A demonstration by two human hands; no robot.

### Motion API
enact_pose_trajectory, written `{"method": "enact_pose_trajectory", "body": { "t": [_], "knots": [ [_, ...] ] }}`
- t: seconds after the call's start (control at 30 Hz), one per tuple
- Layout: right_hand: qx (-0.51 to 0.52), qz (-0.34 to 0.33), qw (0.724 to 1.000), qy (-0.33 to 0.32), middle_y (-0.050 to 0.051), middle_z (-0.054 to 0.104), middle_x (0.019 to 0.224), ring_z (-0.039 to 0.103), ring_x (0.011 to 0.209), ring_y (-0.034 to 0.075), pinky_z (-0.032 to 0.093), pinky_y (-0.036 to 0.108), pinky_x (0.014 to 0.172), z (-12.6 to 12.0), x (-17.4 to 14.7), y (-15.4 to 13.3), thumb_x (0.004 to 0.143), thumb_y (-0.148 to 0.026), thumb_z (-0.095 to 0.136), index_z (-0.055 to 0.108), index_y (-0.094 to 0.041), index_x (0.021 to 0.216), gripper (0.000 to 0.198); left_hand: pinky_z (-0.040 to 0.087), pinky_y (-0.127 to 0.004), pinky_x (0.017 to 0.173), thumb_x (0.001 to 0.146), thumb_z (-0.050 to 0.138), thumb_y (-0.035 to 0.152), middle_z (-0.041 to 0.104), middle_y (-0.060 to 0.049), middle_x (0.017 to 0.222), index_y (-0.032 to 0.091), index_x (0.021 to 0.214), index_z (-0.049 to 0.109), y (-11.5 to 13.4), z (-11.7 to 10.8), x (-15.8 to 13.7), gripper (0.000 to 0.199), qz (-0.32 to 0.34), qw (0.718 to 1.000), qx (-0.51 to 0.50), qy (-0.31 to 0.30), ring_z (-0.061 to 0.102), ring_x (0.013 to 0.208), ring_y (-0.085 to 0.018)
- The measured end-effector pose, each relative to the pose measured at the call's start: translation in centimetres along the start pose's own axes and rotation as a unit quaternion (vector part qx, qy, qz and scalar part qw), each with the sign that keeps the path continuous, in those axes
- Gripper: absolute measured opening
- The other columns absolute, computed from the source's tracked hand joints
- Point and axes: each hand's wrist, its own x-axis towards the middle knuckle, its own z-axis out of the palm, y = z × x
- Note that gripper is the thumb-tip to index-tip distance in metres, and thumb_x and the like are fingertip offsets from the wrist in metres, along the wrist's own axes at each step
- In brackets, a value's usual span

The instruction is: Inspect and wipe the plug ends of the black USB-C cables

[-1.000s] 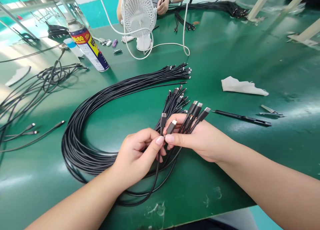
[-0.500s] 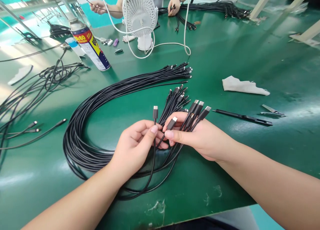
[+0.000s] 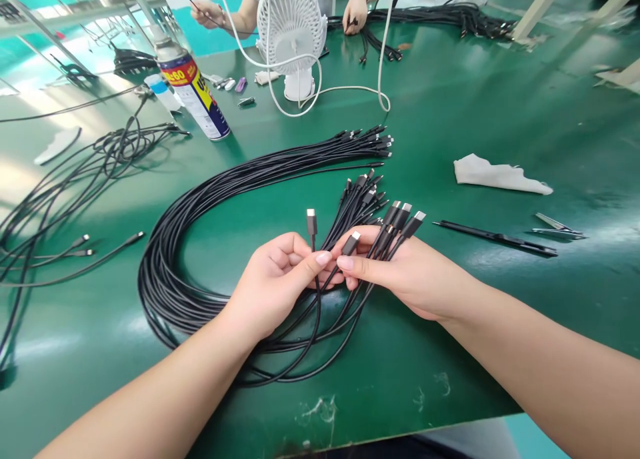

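Between thumb and fingers, my left hand (image 3: 280,279) pinches a black USB-C cable (image 3: 312,224), its silver plug pointing up. My right hand (image 3: 400,272) grips several more cables: one plug (image 3: 351,244) is held at the thumb and fingertip, while other cable plugs (image 3: 400,222) stick up between the fingers. The two hands' fingertips meet or nearly meet. Behind and under them, a thick bundle of black cables (image 3: 195,192) curves in a U on the green table, with its ends fanned to the right. The fingers partly hide the held cables.
To the left lie loose cables (image 3: 100,159) and a spray can (image 3: 195,92). A white fan (image 3: 293,29) with a looping cord stands at the back; behind it a co-worker's hands (image 3: 356,11) handle cables. On the right are a white cloth scrap (image 3: 500,174), a black pen (image 3: 495,237) and small snips (image 3: 557,227).
The whole view has shifted a little, so the table things sit slightly farther right. My left thumb has moved closer to my right fingertips. Both hands keep hold of their cables.
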Motion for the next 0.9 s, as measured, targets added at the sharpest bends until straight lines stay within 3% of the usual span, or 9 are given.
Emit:
{"method": "enact_pose_trajectory", "body": {
  "t": [0.2, 0.63, 0.9],
  "knots": [
    [-0.011, 0.004, 1.0, -0.008, 0.0, 0.066, 0.068, 0.063, 0.067, 0.013, 0.051, 0.026, 0.065, 0.0, 0.0, 0.2, 0.079, -0.033, 0.076, 0.065, -0.016, 0.077, 0.02, 0.054, -0.024, 0.056, 0.07, 0.082, 0.038, 0.067, 0.001, 0.055, 0.018, 0.061, 0.051, 0.2, 0.4, -0.1, 0.038, 0.024, 0.997, 0.071, 0.003, 0.066, 0.054, -0.013],
    [-0.013, -0.012, 1.0, -0.015, 0.0, 0.067, 0.07, 0.062, 0.065, 0.011, 0.053, 0.025, 0.064, 0.1, -0.1, 0.3, 0.081, -0.026, 0.074, 0.067, -0.016, 0.083, 0.012, 0.054, -0.024, 0.053, 0.073, 0.079, 0.027, 0.064, 0.003, 0.053, 0.02, 0.061, 0.046, 0.6, 1.4, -0.7, 0.036, 0.037, 0.994, 0.099, 0.038, 0.067, 0.055, -0.015],
    [-0.018, -0.009, 1.0, -0.01, 0.001, 0.069, 0.075, 0.064, 0.066, 0.013, 0.056, 0.028, 0.069, -0.3, -0.1, 1.1, 0.082, -0.029, 0.073, 0.071, -0.016, 0.092, 0.017, 0.054, -0.023, 0.056, 0.084, 0.068, 0.027, 0.069, 0.002, 0.061, 0.021, 0.069, 0.045, -0.5, 0.8, -0.6, 0.028, 0.063, 0.99, 0.128, -0.002, 0.07, 0.061, -0.015]
  ]
}}
